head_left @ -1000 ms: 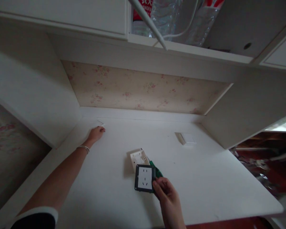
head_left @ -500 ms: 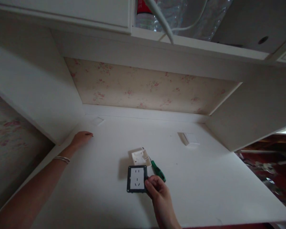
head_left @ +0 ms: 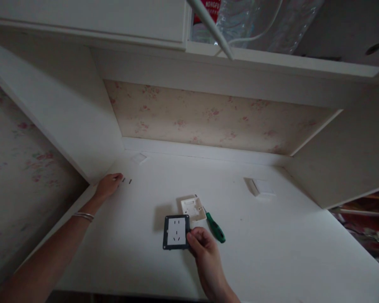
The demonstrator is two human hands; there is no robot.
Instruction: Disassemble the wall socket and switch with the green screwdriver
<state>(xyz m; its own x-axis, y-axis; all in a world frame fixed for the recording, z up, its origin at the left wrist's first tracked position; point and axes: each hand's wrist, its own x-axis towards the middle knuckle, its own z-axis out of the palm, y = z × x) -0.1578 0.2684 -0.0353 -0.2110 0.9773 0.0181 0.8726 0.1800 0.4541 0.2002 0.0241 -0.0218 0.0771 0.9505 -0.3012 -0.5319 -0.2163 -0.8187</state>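
Note:
In my right hand [head_left: 205, 254] is a socket faceplate [head_left: 177, 232], pinched by its right edge; it has a white face with several slots and a dark frame. Just behind it a white square mounting box [head_left: 192, 207] lies open side up on the tabletop. A green-handled screwdriver [head_left: 215, 227] rests against the box's right side, its tip partly hidden. At the far left my left hand [head_left: 108, 185] is down at the tabletop with fingers pressed together; what they hold is unclear. Beside its fingertips lie small dark pieces that look like screws [head_left: 130, 181].
A thin white square plate [head_left: 140, 158] lies at the back left of the white tabletop [head_left: 265, 248]. A white box-like piece [head_left: 262, 187] lies at the right. Overhead, a white cable [head_left: 213, 27] hangs from a shelf with plastic bottles [head_left: 236, 21]. Side panels flank the tabletop.
The view has shifted, so most things appear further right. The faceplate has moved slightly left relative to the mounting box. A small dark screw now shows apart from my left fingertips.

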